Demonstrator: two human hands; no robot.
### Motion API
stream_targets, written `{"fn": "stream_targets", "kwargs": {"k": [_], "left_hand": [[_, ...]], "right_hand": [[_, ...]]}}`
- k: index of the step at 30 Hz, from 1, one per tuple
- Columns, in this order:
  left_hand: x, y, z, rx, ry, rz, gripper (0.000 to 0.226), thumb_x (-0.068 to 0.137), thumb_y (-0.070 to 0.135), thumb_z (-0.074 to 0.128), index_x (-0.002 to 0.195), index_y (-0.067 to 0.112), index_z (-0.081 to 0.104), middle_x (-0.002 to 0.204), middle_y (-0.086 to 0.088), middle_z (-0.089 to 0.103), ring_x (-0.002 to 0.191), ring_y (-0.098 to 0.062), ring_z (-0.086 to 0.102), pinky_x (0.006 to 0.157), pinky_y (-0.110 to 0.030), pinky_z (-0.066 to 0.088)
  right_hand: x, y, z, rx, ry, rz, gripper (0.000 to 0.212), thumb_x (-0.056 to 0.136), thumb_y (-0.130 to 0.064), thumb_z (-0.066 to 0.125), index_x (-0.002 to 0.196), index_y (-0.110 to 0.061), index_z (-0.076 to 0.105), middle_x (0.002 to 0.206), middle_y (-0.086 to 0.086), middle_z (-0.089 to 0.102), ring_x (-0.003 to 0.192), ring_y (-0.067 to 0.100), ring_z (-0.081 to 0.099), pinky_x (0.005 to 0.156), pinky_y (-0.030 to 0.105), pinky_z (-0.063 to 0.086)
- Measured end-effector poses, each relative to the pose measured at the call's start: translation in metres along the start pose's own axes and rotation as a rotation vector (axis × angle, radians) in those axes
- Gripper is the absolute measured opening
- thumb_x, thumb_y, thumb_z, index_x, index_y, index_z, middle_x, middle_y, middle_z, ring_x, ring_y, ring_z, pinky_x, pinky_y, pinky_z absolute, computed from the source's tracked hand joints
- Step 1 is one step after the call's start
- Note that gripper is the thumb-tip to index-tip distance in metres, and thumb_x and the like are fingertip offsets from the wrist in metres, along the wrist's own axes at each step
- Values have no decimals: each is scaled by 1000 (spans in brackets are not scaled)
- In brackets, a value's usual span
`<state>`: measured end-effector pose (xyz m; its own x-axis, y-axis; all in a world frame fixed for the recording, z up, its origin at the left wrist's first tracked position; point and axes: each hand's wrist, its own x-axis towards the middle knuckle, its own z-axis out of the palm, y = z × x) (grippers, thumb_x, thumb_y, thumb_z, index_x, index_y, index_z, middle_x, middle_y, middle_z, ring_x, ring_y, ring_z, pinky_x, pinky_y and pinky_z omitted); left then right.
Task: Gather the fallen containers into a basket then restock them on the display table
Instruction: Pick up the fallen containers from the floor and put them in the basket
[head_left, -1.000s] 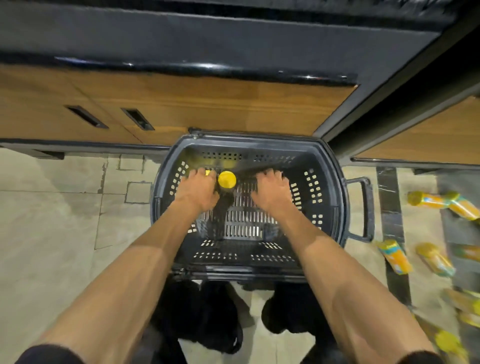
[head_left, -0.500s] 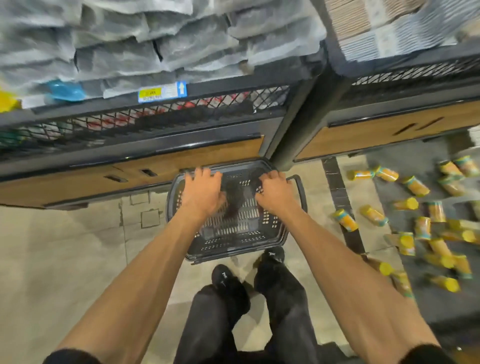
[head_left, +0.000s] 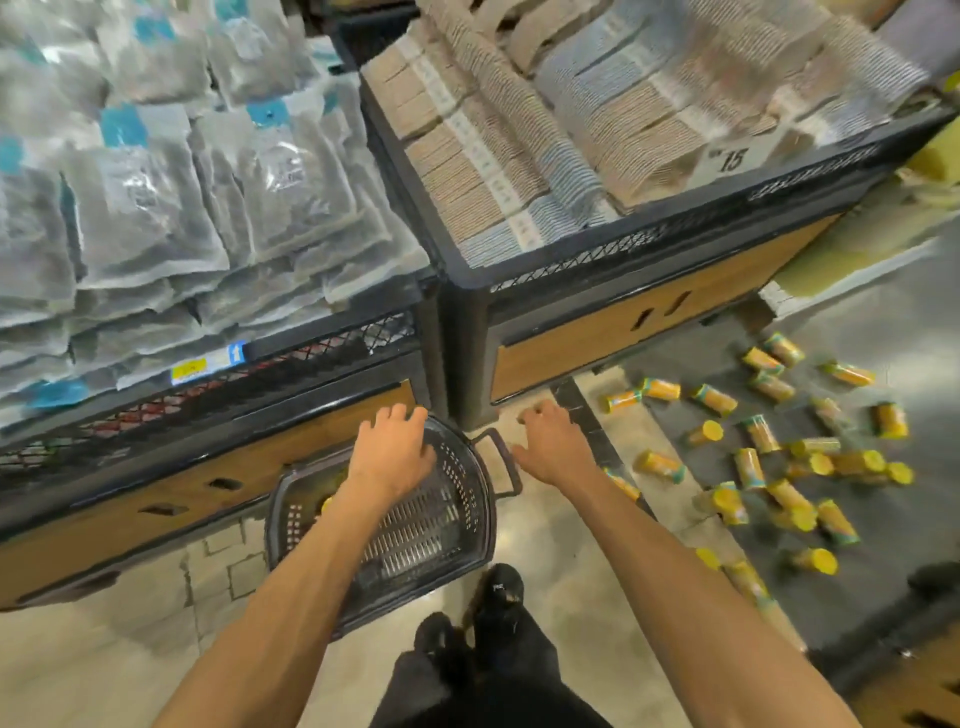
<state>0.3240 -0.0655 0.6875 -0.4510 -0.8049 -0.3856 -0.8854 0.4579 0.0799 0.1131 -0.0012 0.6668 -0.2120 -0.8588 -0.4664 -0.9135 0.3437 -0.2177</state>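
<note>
Basket (head_left: 460, 501) stands on the floor at lower centre, against a display stand (head_left: 182, 488), within reach of the fallen containers (head_left: 749, 467) strewn at right. Left hand (head_left: 392, 452), fingers spread and empty, hovers over it. Right hand (head_left: 550, 446), likewise released, extends toward the spill.

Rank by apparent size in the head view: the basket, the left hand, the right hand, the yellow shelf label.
1. basket, clearly largest.
2. left hand and right hand: they look alike, so not ranked.
3. yellow shelf label, smallest.
</note>
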Motion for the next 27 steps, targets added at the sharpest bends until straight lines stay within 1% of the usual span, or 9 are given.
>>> {"fn": "stream_targets", "kwargs": {"k": [5, 8, 10, 14, 16, 18, 22, 27], "left_hand": [[7, 38, -13, 76, 4, 167, 50, 94, 40, 51, 138, 18, 43, 132, -9, 53, 125, -31, 48, 99, -47, 41], [11, 64, -20, 120, 31, 281, 49, 94, 40, 51, 137, 18, 45, 130, -9, 53, 123, -31, 48, 98, -46, 41], [12, 83, -24, 155, 19, 354, 48, 94, 39, 50, 136, 17, 46, 129, -10, 54, 121, -32, 48, 96, -46, 41], [13, 128, -20, 232, -14, 498, 47, 94, 41, 51, 132, 14, 47, 130, -12, 53, 123, -34, 46, 98, -48, 40], [10, 153, -17, 243, -34, 559, 46, 93, 40, 51, 130, 14, 47, 129, -13, 52, 122, -34, 46, 98, -48, 40], [6, 178, -13, 252, -64, 608, 48, 93, 40, 50, 133, 15, 46, 130, -12, 52, 124, -33, 45, 99, -46, 38], [0, 226, 8, 283, -115, 701, 53, 94, 42, 48, 141, 16, 42, 136, -10, 50, 127, -31, 44, 100, -44, 38], [-4, 286, 39, 305, -195, 745, 51, 93, 42, 49, 136, 16, 44, 133, -9, 50, 124, -31, 45, 98, -46, 40]], "right_hand": [[-45, 49, -9, 78, 24, 161, 50, 94, -39, 56, 136, -13, 46, 140, 13, 38, 129, 34, 39, 102, 46, 41], [-75, 75, -1, 140, 91, 261, 44, 93, -36, 55, 128, -11, 50, 136, 14, 39, 122, 36, 43, 96, 44, 43], [-96, 87, 9, 210, 138, 338, 40, 92, -35, 56, 123, -10, 53, 133, 14, 42, 119, 37, 47, 92, 42, 45], [-134, 111, 27, 294, 167, 465, 44, 93, -35, 55, 131, -12, 51, 137, 13, 42, 123, 35, 46, 92, 42, 46], [-153, 127, 37, 330, 188, 530, 44, 91, -35, 56, 128, -12, 52, 134, 14, 45, 121, 36, 48, 92, 44, 48], [-171, 146, 45, 367, 175, 588, 43, 90, -34, 55, 127, -11, 53, 129, 15, 48, 117, 36, 49, 90, 44, 48], [-207, 185, 62, 413, 154, 699, 43, 90, -35, 57, 126, -11, 53, 128, 15, 48, 118, 36, 47, 93, 42, 44], [-246, 239, 82, 462, 131, 795, 46, 92, -36, 57, 127, -7, 51, 130, 17, 47, 121, 36, 47, 94, 42, 45]]}}
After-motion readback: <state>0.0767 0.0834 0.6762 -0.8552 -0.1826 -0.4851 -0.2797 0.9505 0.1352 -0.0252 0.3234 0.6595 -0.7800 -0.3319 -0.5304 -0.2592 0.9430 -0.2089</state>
